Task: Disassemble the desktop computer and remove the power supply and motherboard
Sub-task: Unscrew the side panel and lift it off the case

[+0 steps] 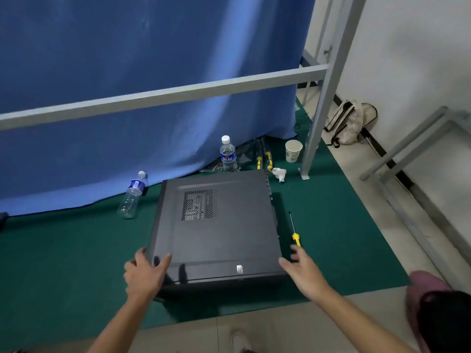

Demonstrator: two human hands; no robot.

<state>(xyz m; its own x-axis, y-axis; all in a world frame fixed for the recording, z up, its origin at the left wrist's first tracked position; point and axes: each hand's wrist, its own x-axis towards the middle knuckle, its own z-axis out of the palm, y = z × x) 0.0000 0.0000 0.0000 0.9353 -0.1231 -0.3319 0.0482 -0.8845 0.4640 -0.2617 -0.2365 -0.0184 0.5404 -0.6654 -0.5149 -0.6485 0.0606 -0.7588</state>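
Between the two hands, a black computer case [216, 225] lies on its side on the green mat [63, 263], its vented panel facing up. The left hand [142, 273] grips the case's near left corner with fingers and thumb curled round it, while the right hand [303, 271] rests open at the near right corner, fingers straight. Just beyond the right hand's fingertips lies a yellow-handled screwdriver [294, 231]; farther off stand two water bottles [228, 155] and a paper cup [293, 151] before the blue curtain [127, 59].
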